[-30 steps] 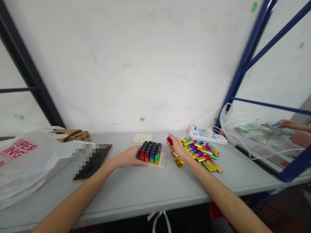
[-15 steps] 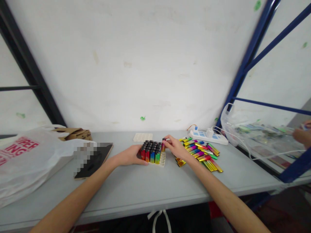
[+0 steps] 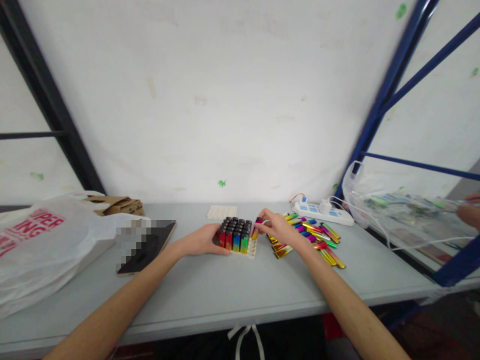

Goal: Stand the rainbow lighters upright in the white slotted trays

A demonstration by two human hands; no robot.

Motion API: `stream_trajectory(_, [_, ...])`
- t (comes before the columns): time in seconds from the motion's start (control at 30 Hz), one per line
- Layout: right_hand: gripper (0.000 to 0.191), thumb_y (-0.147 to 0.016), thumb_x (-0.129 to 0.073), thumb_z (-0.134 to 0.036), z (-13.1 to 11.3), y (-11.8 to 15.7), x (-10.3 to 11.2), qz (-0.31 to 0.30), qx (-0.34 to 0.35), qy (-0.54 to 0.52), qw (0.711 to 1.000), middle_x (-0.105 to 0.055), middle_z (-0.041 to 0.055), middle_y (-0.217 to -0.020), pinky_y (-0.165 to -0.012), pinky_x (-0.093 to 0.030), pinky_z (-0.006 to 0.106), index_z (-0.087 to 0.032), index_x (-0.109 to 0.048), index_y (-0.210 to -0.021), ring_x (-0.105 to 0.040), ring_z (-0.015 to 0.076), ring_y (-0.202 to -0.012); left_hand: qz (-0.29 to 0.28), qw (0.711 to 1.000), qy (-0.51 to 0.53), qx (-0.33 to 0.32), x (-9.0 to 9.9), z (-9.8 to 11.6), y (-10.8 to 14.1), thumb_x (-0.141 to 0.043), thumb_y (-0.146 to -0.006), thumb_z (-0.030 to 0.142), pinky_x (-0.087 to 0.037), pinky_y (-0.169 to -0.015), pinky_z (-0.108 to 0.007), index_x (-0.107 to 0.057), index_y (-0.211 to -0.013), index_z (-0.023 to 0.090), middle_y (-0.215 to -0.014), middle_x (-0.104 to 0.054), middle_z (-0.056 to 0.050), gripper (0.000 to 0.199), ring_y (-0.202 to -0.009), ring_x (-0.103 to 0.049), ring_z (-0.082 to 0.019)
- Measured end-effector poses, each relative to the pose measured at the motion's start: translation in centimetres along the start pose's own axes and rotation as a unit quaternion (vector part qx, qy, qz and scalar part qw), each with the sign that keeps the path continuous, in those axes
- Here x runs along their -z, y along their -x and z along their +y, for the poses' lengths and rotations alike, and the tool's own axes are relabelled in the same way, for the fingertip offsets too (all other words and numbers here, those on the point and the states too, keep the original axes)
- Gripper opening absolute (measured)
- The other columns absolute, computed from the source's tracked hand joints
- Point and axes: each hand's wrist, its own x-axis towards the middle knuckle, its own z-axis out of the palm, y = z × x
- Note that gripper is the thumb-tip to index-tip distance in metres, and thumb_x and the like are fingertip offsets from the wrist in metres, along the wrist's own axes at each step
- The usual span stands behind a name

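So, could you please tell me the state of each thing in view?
Front tray, partly filled, open slots at right
Standing lighters, upright, black tops up
Held lighter, slightly tilted; seated or not, cannot tell
Left hand, curled around front tray's left end
Right hand, pinching held lighter
Loose lighters, lying in a pile
Rear tray, lying flat
Power strip, white plug inserted
Plastic bag, crumpled
Dark panel, lying flat

Scuffed white wall [image 3: 225, 100], grey tabletop [image 3: 225, 285]
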Motion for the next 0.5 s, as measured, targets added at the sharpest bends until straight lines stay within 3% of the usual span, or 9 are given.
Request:
stream_trajectory(0.13, [0.026, -0.094, -0.064, -0.049, -0.4, 0.0, 0.0, -0.018, 0.023, 0.034, 0.999, -0.075, 0.0023, -0.076, -0.063, -0.051, 0.030, -0.024, -0.064, -0.103, -0.070, 0.0210, -0.067, -0.001, 1.000, -0.006, -0.004, 0.1, -0.1, 0.0, -0.084, -0.069, 0.050, -0.053, -0.098, -0.038, -0.066, -0.123, 0.018, -0.122, -0.074, -0.007, 0.065, -0.111, -0.068, -0.032])
stream_trajectory(0.33, [0.027, -0.096, -0.062, -0.050, -1.5, 0.2, 0.4, -0.062, 0.059, 0.115, 0.990, -0.075, 0.0031, -0.080, -0.070, -0.050, 0.030, -0.025, -0.072, -0.101, -0.068, 0.0208, -0.070, -0.006, 1.000, -0.005, -0.002, 0.1, 0.1, 0.1, -0.083, -0.070, 0.051, -0.053, -0.098, -0.038, -0.065, -0.124, 0.019, -0.123, -0.074, -0.007, 0.066, -0.112, -0.068, -0.032])
stream_trajectory(0.4, [0.031, -0.102, -0.052, -0.049, -0.7, 0.2, 1.4, -0.031, 0.048, 0.130, 0.990, -0.076, 0.0048, -0.089, -0.080, -0.051, 0.033, -0.025, -0.072, -0.107, -0.069, 0.0221, -0.079, 0.000, 1.000, -0.011, -0.003, 0.1, 0.0, 0.1, -0.083, -0.070, 0.052, -0.052, -0.099, -0.038, -0.065, -0.124, 0.018, -0.123, -0.073, -0.007, 0.067, -0.112, -0.067, -0.032])
stream_trajectory(0.5, [0.033, -0.104, -0.047, -0.037, 1.8, 0.2, 3.1, 0.074, 0.015, 0.171, 0.982, -0.073, 0.0109, -0.115, -0.101, -0.047, 0.040, -0.023, -0.069, -0.124, -0.067, 0.0259, -0.107, 0.008, 1.000, -0.021, 0.000, 0.1, -0.1, 0.0, -0.084, -0.068, 0.055, -0.053, -0.098, -0.039, -0.066, -0.122, 0.017, -0.122, -0.074, -0.008, 0.068, -0.112, -0.067, -0.033])
